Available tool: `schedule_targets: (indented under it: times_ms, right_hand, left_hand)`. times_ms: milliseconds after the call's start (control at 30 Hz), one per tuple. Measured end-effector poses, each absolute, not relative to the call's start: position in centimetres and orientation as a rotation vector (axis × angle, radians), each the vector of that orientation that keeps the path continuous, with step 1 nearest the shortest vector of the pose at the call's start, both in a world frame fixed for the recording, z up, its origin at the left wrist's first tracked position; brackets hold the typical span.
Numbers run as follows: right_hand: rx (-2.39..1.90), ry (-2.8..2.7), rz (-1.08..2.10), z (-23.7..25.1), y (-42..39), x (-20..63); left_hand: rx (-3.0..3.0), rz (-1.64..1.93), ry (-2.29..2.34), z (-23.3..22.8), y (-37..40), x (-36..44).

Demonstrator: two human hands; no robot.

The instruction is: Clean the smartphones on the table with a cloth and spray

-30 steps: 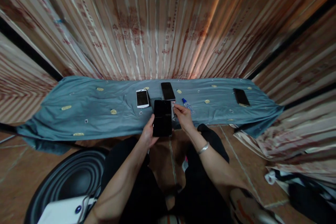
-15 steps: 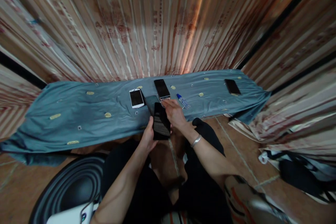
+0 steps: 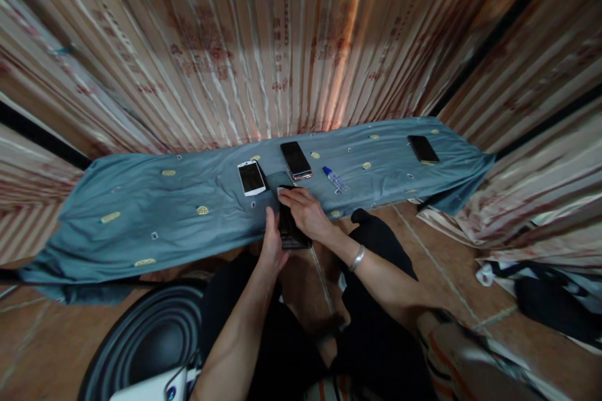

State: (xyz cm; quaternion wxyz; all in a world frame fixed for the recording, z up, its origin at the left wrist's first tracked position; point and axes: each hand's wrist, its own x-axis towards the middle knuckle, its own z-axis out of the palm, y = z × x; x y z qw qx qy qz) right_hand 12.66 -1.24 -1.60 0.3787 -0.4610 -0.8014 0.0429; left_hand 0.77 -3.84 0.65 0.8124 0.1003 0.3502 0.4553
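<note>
White phone (image 3: 251,177), black phone (image 3: 296,160) (behind hands), glue btl (image 3: 335,180)

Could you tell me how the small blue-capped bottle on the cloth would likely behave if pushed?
The bottle lies on its side and looks round, so it would probably roll. It looks small, so likely light. The wrinkled cloth may slow it.

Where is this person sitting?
Probably a makeshift phone-repair spot on a floor. Several phones, like the white phone, lie on a blue cloth, and striped curtains hang behind.
</note>
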Motion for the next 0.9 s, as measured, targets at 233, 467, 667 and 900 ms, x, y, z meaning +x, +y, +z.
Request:
schedule_targets:
  times_ms: [233, 467, 667, 900]
  right_hand:
    - [-1.04, -2.104, 0.106, -1.8, -3.2, 11.5]
    - [-0.914, -2.19, 0.092, -1.3, -5.0, 11.1]
    - [-0.866, -2.249, 0.097, -1.2, -5.7, 11.1]
    - [-0.872, -2.284, 0.086, -1.0, -5.9, 12.0]
  left_hand:
    - [0.192, 1.073, 0.769, 0.4, -3.0, 0.2]
    - [0.222, 1.007, 0.779, 0.5, -2.5, -0.2]
    - [0.228, 1.091, 0.766, 1.1, -1.8, -0.3]
    - [0.256, 1.195, 0.712, 0.8, -1.1, -0.9]
